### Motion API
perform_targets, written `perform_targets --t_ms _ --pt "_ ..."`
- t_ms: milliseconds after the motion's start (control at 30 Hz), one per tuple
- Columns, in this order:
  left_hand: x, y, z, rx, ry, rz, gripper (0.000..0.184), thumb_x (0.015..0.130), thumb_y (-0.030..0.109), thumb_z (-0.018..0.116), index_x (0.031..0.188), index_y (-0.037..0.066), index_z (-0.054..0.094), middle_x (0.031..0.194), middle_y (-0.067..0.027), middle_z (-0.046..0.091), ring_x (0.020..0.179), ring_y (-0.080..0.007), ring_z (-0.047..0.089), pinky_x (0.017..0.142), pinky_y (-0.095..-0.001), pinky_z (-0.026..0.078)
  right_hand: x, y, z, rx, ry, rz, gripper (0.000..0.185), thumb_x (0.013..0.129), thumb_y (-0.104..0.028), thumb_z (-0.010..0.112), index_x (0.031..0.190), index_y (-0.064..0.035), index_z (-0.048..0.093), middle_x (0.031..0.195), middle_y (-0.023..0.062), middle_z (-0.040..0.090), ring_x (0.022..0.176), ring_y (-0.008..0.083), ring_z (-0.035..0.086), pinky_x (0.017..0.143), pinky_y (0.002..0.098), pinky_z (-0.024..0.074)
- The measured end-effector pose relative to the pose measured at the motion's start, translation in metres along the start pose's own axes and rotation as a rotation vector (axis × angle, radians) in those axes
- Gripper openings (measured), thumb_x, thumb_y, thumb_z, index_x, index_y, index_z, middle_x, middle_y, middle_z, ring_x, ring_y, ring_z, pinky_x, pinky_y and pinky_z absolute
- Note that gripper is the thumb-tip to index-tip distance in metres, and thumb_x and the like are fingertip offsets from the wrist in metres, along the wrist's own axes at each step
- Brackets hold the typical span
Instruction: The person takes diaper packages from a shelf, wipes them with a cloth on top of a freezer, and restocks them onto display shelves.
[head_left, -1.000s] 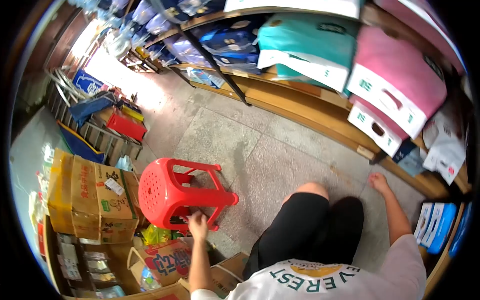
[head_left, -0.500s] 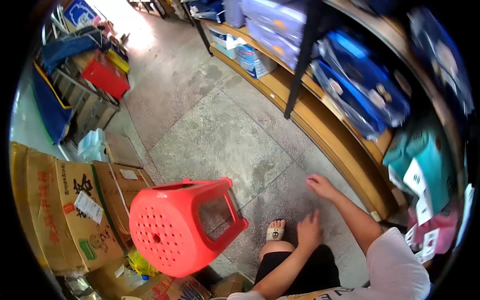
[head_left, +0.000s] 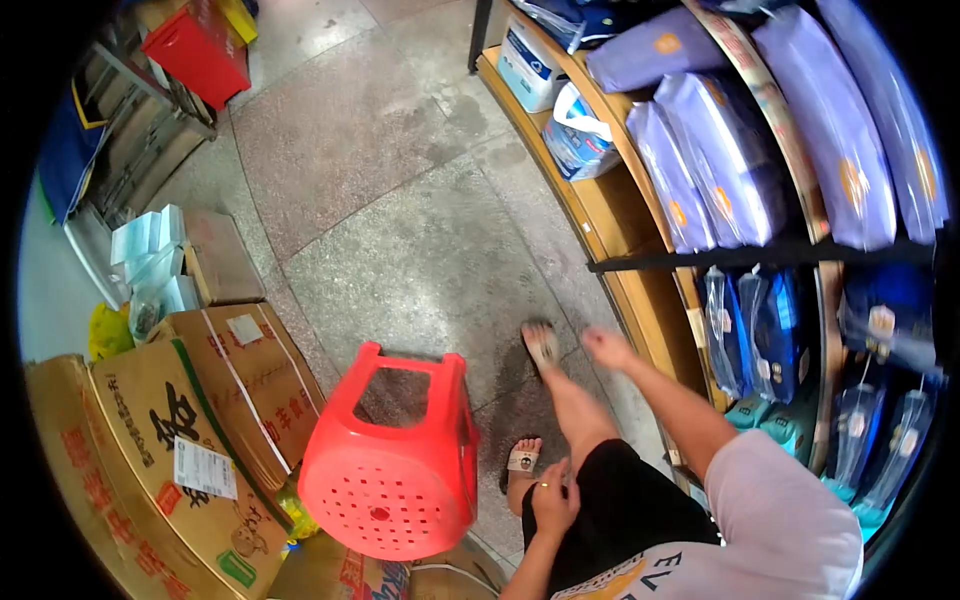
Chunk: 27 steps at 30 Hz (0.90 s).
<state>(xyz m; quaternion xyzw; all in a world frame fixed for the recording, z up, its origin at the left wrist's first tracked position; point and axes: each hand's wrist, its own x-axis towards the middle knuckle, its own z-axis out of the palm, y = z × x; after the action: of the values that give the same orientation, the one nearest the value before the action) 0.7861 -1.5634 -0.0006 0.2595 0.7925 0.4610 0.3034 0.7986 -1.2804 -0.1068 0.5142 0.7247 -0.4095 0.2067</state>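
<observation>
My left hand (head_left: 555, 500), with a ring on one finger, hangs beside my black shorts (head_left: 640, 500). Its fingers are loosely bent and apart, and nothing shows in them. Farther forward, my right hand (head_left: 607, 350) is near the lower edge of the shelving (head_left: 625, 290), also loosely open with nothing visible in it. To the left of my legs is a red plastic stool (head_left: 400, 470), its holed seat facing me and two leg ends pointing up the view. Neither hand touches it. My sandalled feet (head_left: 522, 455) are on the stone floor, one ahead of the other.
Large cardboard boxes (head_left: 150, 450) line the left side, with pale blue packs (head_left: 150, 240) behind them. A red box (head_left: 200, 55) is at the upper left. Shelves on the right hold purple packages (head_left: 720, 160), blue bags (head_left: 770, 330) and a white-and-blue pack (head_left: 580, 135).
My view has turned and moved forward. The stool appears rotated, with its legs now pointing up the view instead of right. A second foot shows ahead. Both hands have swung and remain without anything visible.
</observation>
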Motion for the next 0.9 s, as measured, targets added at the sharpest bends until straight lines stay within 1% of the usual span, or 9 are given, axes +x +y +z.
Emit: perform_targets --t_ms 33,133,233,333,433,567,667,767,900 --pt "0.021 -0.002 -0.007 -0.004 0.053 -0.046 0.028 0.073 0.004 0.058 0.101 -0.001 0.055 0.09 -0.0175 0.059 0.077 -0.0307 0.059 0.068 -0.0351 0.047 0.044 0.002 -0.01 0.101 0.101 -0.01 0.05 0.083 -0.045 0.047 0.112 -0.0042 0.05 0.093 0.0197 0.06 0.087 0.0363 0.057 0.077 0.041 0.0432" --pt "0.098 0.006 -0.039 -0.039 0.103 -0.206 0.023 0.077 0.0 0.055 0.099 -0.002 0.055 0.09 -0.0172 0.059 0.083 -0.0291 0.059 0.072 -0.035 0.047 0.106 -0.114 -0.104 0.512 0.263 0.237 0.082 0.075 -0.044 0.06 0.135 -0.0066 0.019 0.097 0.0169 0.055 0.075 0.0186 0.055 0.046 0.031 0.0475" --pt "0.193 0.022 -0.067 -0.061 0.154 -0.297 0.02 0.077 0.001 0.055 0.097 -0.001 0.056 0.089 -0.0167 0.059 0.083 -0.0302 0.059 0.072 -0.0341 0.046 0.206 -0.15 -0.15 0.75 0.516 0.327 0.106 0.063 -0.057 0.065 0.137 -0.007 0.009 0.125 0.0182 0.04 0.101 0.0321 0.049 0.063 0.0449 0.0496" --pt "0.236 0.003 -0.074 0.057 0.166 -0.247 0.019 0.078 0.002 0.055 0.097 0.0 0.056 0.089 -0.0168 0.059 0.083 -0.0298 0.059 0.073 -0.0332 0.046 0.28 -0.135 -0.182 0.921 0.492 0.387 0.072 0.075 -0.053 0.052 0.132 -0.0158 0.027 0.134 0.0069 0.03 0.111 0.0277 0.04 0.075 0.0465 0.0434" --pt "0.273 0.009 -0.08 0.039 0.095 -0.289 0.017 0.078 0.001 0.054 0.095 -0.001 0.057 0.088 -0.0163 0.06 0.082 -0.0282 0.06 0.072 -0.0323 0.046 0.309 -0.125 -0.186 1.001 0.663 0.457 0.031 0.086 -0.037 0.039 0.107 -0.0171 0.05 0.105 0.0023 0.056 0.086 0.0137 0.056 0.059 0.0303 0.0439" --pt "0.307 0.021 -0.096 0.022 0.075 -0.358 0.015 0.078 0.002 0.055 0.093 -0.001 0.058 0.086 -0.0161 0.061 0.08 -0.0275 0.06 0.072 -0.0323 0.047 0.296 -0.132 -0.184 1.094 0.775 0.452 0.03 0.087 -0.036 0.04 0.1 -0.0132 0.053 0.09 0.0045 0.06 0.065 0.0119 0.059 0.049 0.0237 0.041" --pt "0.337 0.013 -0.106 0.032 0.048 -0.342 0.015 0.078 0.002 0.054 0.093 -0.001 0.058 0.085 -0.0166 0.061 0.08 -0.0277 0.061 0.072 -0.0328 0.047 0.285 -0.142 -0.182 0.471 0.836 0.493 0.048 0.085 -0.044 0.047 0.1 0.0013 0.056 0.083 0.0087 0.061 0.062 0.0213 0.061 0.049 0.0284 0.0467" --pt "0.379 0.003 -0.106 0.01 0.059 -0.304 0.017 0.077 0.005 0.057 0.093 0.0 0.058 0.084 -0.0169 0.061 0.079 -0.0295 0.06 0.072 -0.0338 0.047 0.257 -0.16 -0.148 0.18 0.856 0.405 0.058 0.082 -0.046 0.048 0.083 0.0112 0.06 0.08 0.0295 0.059 0.082 0.0442 0.056 0.072 0.0457 0.0412" --pt "0.457 0.013 -0.1 0.044 0.017 -0.176 0.039 0.073 0.017 0.065 0.106 0.002 0.052 0.105 -0.0208 0.055 0.098 -0.0336 0.053 0.084 -0.0385 0.041 0.178 -0.224 -0.12 0.297 0.71 0.201 0.046 0.085 -0.035 0.051 0.09 0.0104 0.057 0.078 0.0259 0.06 0.072 0.0334 0.061 0.065 0.04 0.0435"
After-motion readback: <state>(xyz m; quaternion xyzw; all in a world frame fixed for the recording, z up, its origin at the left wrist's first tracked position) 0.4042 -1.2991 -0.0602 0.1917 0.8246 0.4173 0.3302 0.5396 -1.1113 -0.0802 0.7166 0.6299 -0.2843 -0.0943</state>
